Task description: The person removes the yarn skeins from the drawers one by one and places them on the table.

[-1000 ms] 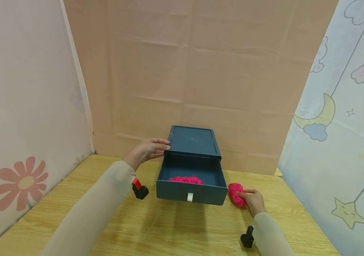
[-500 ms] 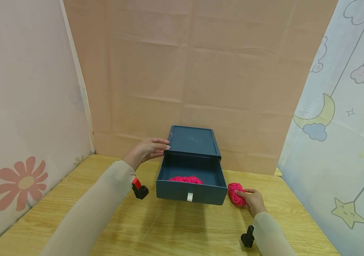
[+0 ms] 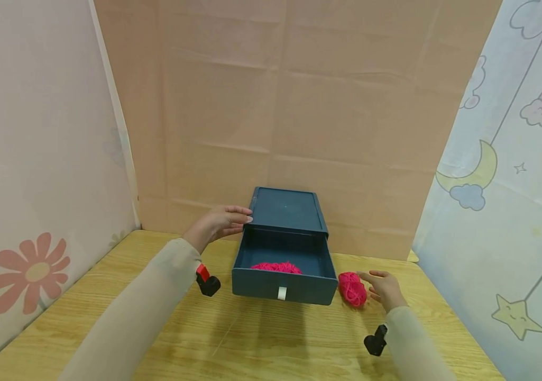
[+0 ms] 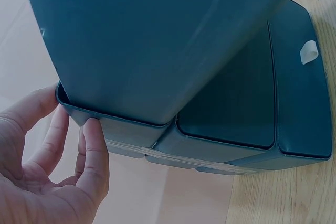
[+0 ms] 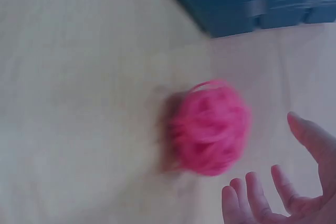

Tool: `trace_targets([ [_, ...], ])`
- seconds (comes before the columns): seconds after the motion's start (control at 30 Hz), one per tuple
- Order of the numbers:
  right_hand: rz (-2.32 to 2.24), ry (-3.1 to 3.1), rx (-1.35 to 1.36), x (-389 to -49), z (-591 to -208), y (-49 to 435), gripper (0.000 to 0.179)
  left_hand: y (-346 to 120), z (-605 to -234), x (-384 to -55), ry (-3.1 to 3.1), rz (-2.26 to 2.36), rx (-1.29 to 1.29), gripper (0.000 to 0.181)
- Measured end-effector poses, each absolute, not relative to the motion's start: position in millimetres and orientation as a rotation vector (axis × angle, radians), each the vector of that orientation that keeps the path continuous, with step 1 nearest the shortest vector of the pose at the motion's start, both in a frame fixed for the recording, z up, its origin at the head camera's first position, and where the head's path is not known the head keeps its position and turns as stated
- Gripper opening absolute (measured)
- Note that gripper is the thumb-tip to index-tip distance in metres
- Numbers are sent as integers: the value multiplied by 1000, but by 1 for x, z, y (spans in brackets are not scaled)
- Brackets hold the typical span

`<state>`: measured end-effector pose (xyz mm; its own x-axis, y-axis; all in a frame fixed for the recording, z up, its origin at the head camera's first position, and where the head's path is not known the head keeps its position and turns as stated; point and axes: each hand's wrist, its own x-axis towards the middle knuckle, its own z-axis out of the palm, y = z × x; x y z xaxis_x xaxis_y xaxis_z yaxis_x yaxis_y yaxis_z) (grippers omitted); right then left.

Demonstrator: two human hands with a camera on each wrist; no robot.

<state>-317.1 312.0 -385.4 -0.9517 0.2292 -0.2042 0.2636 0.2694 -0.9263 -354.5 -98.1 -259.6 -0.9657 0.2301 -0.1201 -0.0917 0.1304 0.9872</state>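
A dark blue drawer cabinet [image 3: 287, 210] stands on the table with its drawer [image 3: 261, 283] pulled out. Inside the drawer lies a bright pink ball of yarn [image 3: 277, 268], partly hidden by the drawer front. The left hand [image 3: 218, 223] reaches to the cabinet's upper left side. Up close in the left wrist view, the fingertips [image 4: 92, 129] touch the cabinet's edge near a corner. A second pink ball of yarn [image 3: 352, 289] rests on the table to the right of the drawer. Just beyond it the right hand [image 3: 385, 288] hovers with fingers spread, holding nothing.
The cabinet stands on a wooden table [image 3: 232, 344] against a tan paper backdrop [image 3: 290, 106]. Patterned walls flank both sides. A white pull tab [image 3: 282, 293] sits on the drawer front. Black camera mounts [image 3: 209, 284] hang at both wrists.
The right hand has let go of the yarn ball and drawn back a little to the right. That ball stays on the table. Left hand and drawer have not moved.
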Motion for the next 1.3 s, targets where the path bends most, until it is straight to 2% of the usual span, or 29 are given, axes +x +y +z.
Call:
trace_targets([
  [0.33,-2091,2309,221,-314,-313,300,76,-99,-257,-350,2152,1924,131,39],
  [0.53,-2406,2059,-44,-302,-270,282,39,-98,-257,-349,2148,1934,131,41],
  [0.63,-2495,1965,-176,-293,-252,269,31,-98,-257,-348,2151,1930,129,41],
  [0.93,-2402,2042,-440,-267,-221,221,34,-96,-256,-347,2165,1915,118,39],
  [1.3,-1887,2185,-626,-262,-229,174,47,-95,-258,-345,2176,1914,113,39],
])
